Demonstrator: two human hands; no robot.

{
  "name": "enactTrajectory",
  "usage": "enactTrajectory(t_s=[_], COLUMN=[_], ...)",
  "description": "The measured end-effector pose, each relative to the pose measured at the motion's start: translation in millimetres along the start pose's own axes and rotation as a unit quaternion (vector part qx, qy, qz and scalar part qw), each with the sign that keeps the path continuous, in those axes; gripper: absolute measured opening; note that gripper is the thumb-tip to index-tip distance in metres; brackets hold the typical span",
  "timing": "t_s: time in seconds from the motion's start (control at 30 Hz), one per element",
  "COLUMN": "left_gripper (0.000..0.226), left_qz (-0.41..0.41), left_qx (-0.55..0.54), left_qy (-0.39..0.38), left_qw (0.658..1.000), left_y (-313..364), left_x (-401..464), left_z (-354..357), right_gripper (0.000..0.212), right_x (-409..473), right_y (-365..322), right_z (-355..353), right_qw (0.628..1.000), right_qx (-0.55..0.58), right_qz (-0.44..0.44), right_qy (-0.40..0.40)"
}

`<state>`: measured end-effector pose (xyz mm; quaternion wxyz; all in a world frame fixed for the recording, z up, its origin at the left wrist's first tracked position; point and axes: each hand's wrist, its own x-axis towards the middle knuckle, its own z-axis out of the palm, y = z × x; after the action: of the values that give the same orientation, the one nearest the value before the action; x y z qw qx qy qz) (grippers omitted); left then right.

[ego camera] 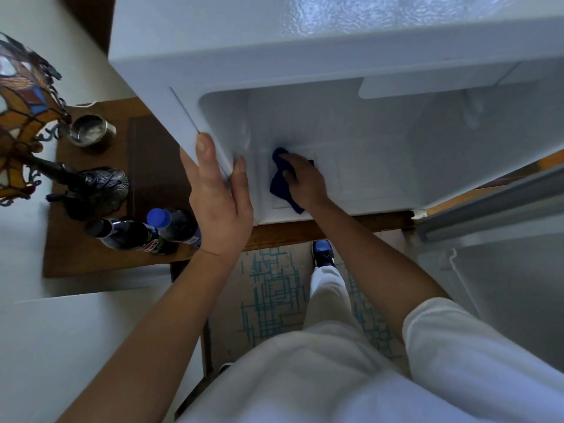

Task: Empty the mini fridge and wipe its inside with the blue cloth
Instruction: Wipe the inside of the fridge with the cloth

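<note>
The white mini fridge [274, 50] stands open on a wooden table, and I look down into its bare white inside. My right hand [303, 178] is inside, pressing the dark blue cloth [279, 186] flat against the fridge floor near the left front corner. My left hand [221, 196] grips the fridge's left front edge, thumb on the outer wall and fingers curled over the rim. Two dark soda bottles [149, 232], one with a blue cap, stand on the table just left of the fridge.
The fridge door [494, 206] hangs open to the right. On the wooden table [91, 257] to the left are a stained-glass lamp [24, 117] with a dark metal base and a small metal bowl [91, 129]. A patterned rug [274, 294] lies below.
</note>
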<state>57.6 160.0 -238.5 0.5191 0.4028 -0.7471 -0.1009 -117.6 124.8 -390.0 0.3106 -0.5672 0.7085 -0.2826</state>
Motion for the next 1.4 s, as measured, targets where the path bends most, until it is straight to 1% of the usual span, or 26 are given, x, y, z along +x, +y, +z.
enactTrajectory(t_s=[0.07,0.13,0.17,0.23,0.27,0.33,0.43,0.53,0.6,0.67,0.8,0.9,0.97,1.0,1.07,1.1,1.17,1.2,1.23,1.27,1.3,1.4], left_gripper=[0.105,0.104,0.103,0.102,0.102,0.102,0.103,0.104,0.104,0.102,0.099,0.103,0.105,0.106,0.108,0.109,0.108,0.106,0.103,0.099,0.097,0.097], left_qz=[0.001,0.000,-0.002,0.003,0.009,0.010,0.009,0.017,0.012,0.007,0.024,0.026,0.031,0.031,0.028,0.028,0.039,0.040,0.038,0.035,0.030,0.026], left_qx=[-0.001,-0.004,-0.009,-0.013,-0.010,-0.007,-0.009,-0.003,0.000,0.001,0.007,0.022,0.016,0.012,0.007,0.006,0.008,0.005,0.004,0.005,0.005,0.000], left_qy=[0.000,-0.003,-0.006,-0.004,0.000,0.000,0.000,-0.004,-0.009,-0.012,-0.010,-0.004,0.002,0.003,-0.002,-0.004,-0.003,-0.003,-0.002,0.002,0.004,0.003], left_qw=[1.000,1.000,1.000,1.000,1.000,1.000,1.000,1.000,1.000,1.000,1.000,0.999,0.999,0.999,1.000,1.000,0.999,0.999,0.999,0.999,1.000,1.000], left_y=[0,1,1,3,2,2,2,2,1,0,1,0,1,2,5,6,6,5,4,3,2,2], left_x=[0,0,0,1,1,0,0,0,0,0,0,1,1,2,3,3,3,2,2,2,1,0], left_z=[0,-1,-2,-3,-3,-3,-3,-4,-4,-4,-4,-5,-5,-4,-6,-7,-7,-5,-5,-6,-6,-4], right_gripper=[0.047,0.048,0.048,0.048,0.049,0.050,0.047,0.044,0.042,0.040,0.038,0.039,0.039,0.039,0.041,0.041,0.041,0.044,0.049,0.055,0.060,0.066], right_x=[-6,-11,-13,-15,-14,-10,8,34,45,47,36,35,33,30,25,23,25,28,33,40,45,57], right_y=[-7,-7,-5,2,4,1,-5,-6,-1,6,27,26,27,29,32,32,35,38,39,36,36,39], right_z=[-15,-34,-45,-66,-76,-89,-95,-89,-79,-67,-42,-45,-54,-60,-76,-86,-111,-123,-133,-138,-139,-127], right_qw=[0.990,0.967,0.954,0.927,0.917,0.908,0.907,0.909,0.908,0.912,0.926,0.942,0.943,0.940,0.921,0.905,0.861,0.842,0.832,0.829,0.834,0.848], right_qx=[0.114,0.176,0.185,0.169,0.158,0.153,0.128,0.056,0.042,0.036,0.023,0.019,0.012,0.015,0.039,0.060,0.088,0.084,0.076,0.067,0.048,-0.039], right_qz=[0.058,0.102,0.119,0.137,0.129,0.080,0.014,0.013,0.021,0.047,0.147,0.177,0.190,0.190,0.164,0.147,0.116,0.109,0.102,0.095,0.091,0.124], right_qy=[0.058,0.152,0.205,0.305,0.343,0.381,0.400,0.413,0.415,0.405,0.347,0.284,0.272,0.284,0.351,0.395,0.487,0.522,0.540,0.547,0.542,0.513])
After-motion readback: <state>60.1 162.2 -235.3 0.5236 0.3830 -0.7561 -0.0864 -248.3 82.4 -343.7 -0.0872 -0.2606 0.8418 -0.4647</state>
